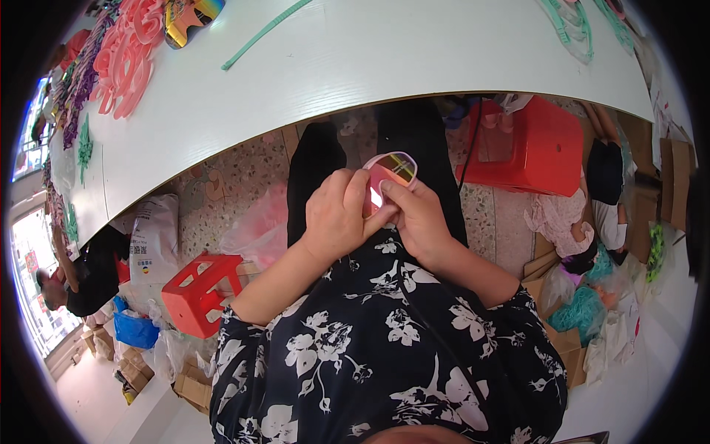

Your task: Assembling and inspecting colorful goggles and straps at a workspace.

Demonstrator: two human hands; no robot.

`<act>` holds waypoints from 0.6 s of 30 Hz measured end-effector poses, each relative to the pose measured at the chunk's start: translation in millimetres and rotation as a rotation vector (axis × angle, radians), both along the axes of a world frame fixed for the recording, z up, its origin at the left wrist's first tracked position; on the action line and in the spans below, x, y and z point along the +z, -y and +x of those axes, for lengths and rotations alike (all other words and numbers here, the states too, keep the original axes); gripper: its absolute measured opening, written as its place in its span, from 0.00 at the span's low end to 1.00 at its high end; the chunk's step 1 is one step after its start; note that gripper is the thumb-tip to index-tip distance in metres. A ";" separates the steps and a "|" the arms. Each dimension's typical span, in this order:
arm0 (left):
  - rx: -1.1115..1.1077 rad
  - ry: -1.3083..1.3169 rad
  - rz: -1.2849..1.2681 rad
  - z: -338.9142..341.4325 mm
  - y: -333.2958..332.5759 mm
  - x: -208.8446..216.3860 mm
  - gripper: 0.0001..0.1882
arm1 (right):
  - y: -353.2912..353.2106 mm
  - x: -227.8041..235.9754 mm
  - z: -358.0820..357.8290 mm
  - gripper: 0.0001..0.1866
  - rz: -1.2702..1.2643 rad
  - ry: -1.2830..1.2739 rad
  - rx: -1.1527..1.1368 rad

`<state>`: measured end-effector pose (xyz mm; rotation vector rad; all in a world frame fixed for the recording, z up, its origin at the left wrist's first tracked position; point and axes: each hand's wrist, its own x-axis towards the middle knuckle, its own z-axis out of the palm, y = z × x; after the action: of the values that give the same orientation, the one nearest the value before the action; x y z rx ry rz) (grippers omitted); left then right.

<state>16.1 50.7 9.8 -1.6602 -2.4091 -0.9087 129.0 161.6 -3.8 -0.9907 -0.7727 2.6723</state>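
Above my lap, just off the near edge of the table, I hold a pair of goggles (pixel 399 169) with a shiny mirrored lens in pink, orange and yellow and a pale rim. My left hand (pixel 334 211) grips the left part, its fingers curled over and hiding much of it. From the other side my right hand (pixel 421 222) holds them, with the thumb pressed on the lens. The hands nearly meet at the bottom of the goggles.
The white table (pixel 355 59) carries pink straps (pixel 129 55), a green strap (pixel 266 33), more green straps (pixel 569 29) and a yellow mirrored piece (pixel 191 21). Red stools (pixel 551 144) stand right and left. Other people sit at both sides. Bags and a blue bag (pixel 135 329) lie around.
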 end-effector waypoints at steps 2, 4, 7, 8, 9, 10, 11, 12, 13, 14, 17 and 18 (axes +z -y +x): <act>0.001 0.056 -0.031 -6.3 1.5 2.5 0.30 | -1.9 16.2 -1.3 0.14 -0.016 0.055 0.082; 0.010 0.119 0.027 -14.6 7.8 6.1 0.24 | -29.6 16.7 12.8 0.12 0.179 0.078 0.560; -0.006 0.236 -0.008 -21.9 15.8 13.1 0.23 | -55.0 30.1 30.6 0.15 0.696 0.136 0.608; -0.046 0.300 -0.014 -23.3 14.4 17.8 0.22 | -61.4 29.8 35.3 0.17 0.964 0.100 0.482; -0.076 0.317 -0.001 -23.2 12.8 19.3 0.22 | -66.0 30.7 36.0 0.19 1.227 0.060 0.348; -0.106 0.332 0.012 -22.9 11.6 20.1 0.22 | -71.3 33.2 29.5 0.30 1.326 -0.029 0.345; -0.139 0.347 0.025 -22.6 10.1 21.3 0.22 | -74.8 35.3 24.3 0.32 1.319 -0.061 0.397; -0.158 0.358 0.017 -21.6 8.8 22.6 0.22 | -77.5 36.9 19.7 0.34 1.312 -0.093 0.449; -0.175 0.369 0.010 -20.4 7.7 23.6 0.21 | -79.5 38.9 16.5 0.36 1.303 -0.126 0.502; -0.188 0.377 0.001 -20.3 7.6 24.3 0.21 | -80.8 41.0 13.1 0.39 1.237 -0.110 0.576; -0.213 0.380 -0.011 -19.3 10.1 23.0 0.22 | -78.2 28.9 5.8 0.32 1.240 -0.251 0.557; -0.215 0.379 -0.021 -19.1 11.2 23.7 0.22 | -73.1 24.5 4.1 0.29 1.277 -0.264 0.487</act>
<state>-3.1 39.5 33.5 -1.9354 -2.5006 -1.3460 133.2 234.8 20.7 -0.0975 -2.3474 1.7753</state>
